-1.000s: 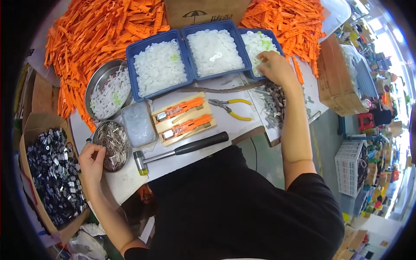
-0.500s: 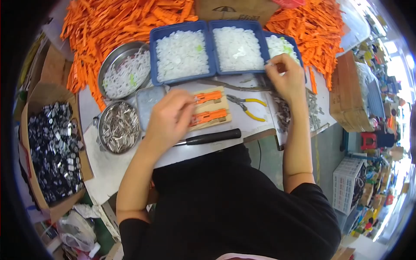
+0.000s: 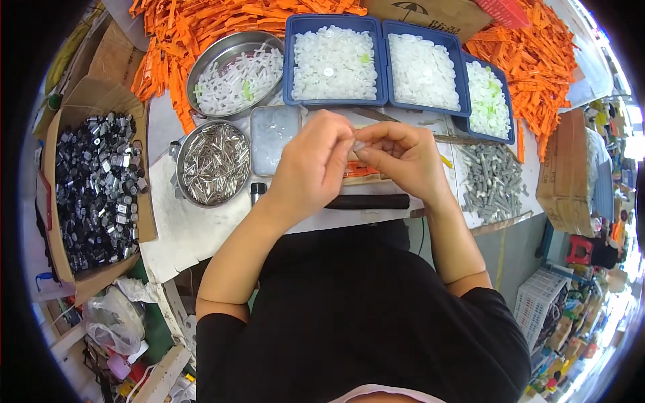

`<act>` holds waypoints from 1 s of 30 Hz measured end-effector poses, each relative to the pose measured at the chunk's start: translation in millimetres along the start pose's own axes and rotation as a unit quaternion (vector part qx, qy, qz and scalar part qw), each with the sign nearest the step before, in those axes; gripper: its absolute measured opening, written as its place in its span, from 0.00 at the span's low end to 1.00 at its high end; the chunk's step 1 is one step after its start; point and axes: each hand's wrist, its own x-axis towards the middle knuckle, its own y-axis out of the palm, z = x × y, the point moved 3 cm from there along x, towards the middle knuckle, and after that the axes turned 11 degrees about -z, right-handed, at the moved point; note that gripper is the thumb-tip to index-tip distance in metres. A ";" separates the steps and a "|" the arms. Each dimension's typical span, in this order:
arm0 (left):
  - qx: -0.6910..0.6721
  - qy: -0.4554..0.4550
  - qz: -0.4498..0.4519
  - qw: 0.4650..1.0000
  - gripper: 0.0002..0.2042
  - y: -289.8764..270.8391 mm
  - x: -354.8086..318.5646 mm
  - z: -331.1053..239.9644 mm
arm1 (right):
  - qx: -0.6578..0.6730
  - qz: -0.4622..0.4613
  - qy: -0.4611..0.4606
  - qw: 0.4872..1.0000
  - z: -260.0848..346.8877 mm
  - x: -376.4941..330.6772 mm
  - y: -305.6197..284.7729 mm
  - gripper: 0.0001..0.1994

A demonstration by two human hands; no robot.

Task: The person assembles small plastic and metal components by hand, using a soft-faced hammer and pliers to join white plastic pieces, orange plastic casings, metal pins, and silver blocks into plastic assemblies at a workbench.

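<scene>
Over the wooden block, my left hand (image 3: 314,162) and my right hand (image 3: 406,158) meet fingertip to fingertip, both closed in a pinch. A small whitish piece (image 3: 360,146) shows at the right fingertips; its kind is too small to tell. Whatever the left fingers hold is hidden behind them. Below the hands lie orange plastic parts (image 3: 361,170) on the block, mostly covered. A tool with a black handle (image 3: 369,201) lies along the table's near edge. One yellow plier handle (image 3: 446,161) peeks out beside my right hand.
Blue trays (image 3: 385,60) of white pieces stand behind my hands, between orange heaps (image 3: 232,20). To the left are a steel bowl of white parts (image 3: 201,64), a pan of metal pins (image 3: 213,163), a shallow translucent tray (image 3: 274,142) and a carton (image 3: 144,201). Grey parts (image 3: 494,181) lie right.
My right hand has come from the rightmost blue tray to the middle and joined the left. My left hand stays over the block's left side. The whole view has shifted.
</scene>
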 end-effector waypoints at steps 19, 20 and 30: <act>0.088 0.095 0.001 0.992 0.06 -4.4 -32.7 5.0 | -0.285 0.026 -0.295 0.912 9.3 -25.1 10.5 0.07; 0.149 0.143 0.008 0.978 0.08 -5.2 -37.6 3.5 | -0.316 0.007 -0.272 0.909 2.9 -27.9 9.3 0.07; 0.310 0.178 0.121 0.926 0.18 -11.1 -53.6 -2.3 | -0.349 -0.002 -0.209 0.913 -25.4 -25.5 15.7 0.06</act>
